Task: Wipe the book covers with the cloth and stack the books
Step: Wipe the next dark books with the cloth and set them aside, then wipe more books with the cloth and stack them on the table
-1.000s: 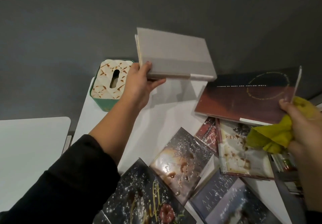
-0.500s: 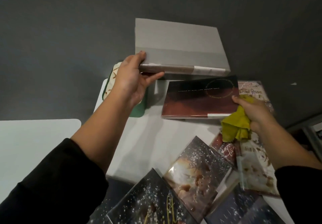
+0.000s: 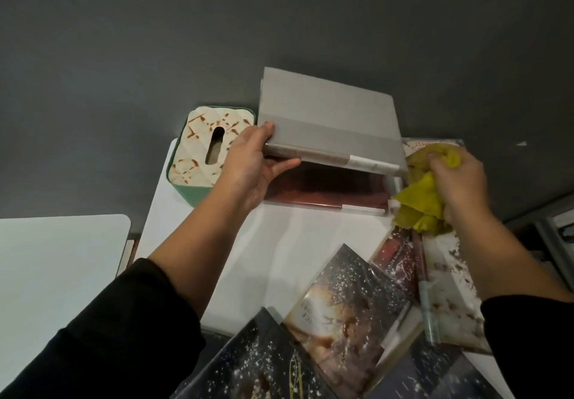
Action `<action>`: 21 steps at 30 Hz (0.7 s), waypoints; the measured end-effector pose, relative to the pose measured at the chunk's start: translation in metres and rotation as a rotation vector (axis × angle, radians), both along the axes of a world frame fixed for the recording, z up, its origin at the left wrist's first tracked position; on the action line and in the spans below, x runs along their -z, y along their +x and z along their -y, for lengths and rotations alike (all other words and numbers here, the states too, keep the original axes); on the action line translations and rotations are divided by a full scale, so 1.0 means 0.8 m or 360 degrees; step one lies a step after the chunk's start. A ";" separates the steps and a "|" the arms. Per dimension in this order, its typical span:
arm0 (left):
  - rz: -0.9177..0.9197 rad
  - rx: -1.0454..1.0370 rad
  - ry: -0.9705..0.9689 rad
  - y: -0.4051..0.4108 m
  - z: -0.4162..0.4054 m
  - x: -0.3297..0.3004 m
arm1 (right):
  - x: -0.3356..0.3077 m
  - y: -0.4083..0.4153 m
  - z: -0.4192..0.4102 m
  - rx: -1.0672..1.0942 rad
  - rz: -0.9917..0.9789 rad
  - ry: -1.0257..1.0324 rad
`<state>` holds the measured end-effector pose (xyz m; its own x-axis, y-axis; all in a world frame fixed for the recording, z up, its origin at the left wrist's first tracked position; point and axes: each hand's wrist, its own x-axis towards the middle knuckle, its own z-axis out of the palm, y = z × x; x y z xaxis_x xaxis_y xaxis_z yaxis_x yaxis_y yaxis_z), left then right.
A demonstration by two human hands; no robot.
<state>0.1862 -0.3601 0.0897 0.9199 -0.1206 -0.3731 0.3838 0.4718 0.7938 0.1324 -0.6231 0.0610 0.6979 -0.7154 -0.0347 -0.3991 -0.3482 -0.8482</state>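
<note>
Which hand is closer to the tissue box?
Left. The left hand sits right beside the tissue box, gripping the grey book. The right hand is far off on the other side, holding the cloth.

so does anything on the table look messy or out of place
Yes: the unstacked books at the near right lie fanned out at skewed angles, overlapping each other. Only the gray book over the dark red book looks roughly squared up.

Two bare forearms reach out from black long sleeves, the left sleeve (image 3: 102, 330) pushed up toward the elbow, the right sleeve (image 3: 531, 346) likewise; left hand (image 3: 251, 165) and right hand (image 3: 459, 181) ungloved, without rings.
</note>
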 end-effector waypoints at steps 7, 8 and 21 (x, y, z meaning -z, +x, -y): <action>-0.0151 0.0044 0.0156 -0.008 0.012 0.054 | 0.023 -0.020 -0.020 -0.0455 -0.0291 0.0318; -0.0177 0.0052 0.0174 -0.009 0.012 0.061 | 0.028 -0.020 -0.024 -0.0483 -0.0289 0.0267; 0.0070 0.0241 0.1181 -0.003 0.013 0.102 | 0.045 -0.011 -0.043 -0.0455 -0.0359 -0.0412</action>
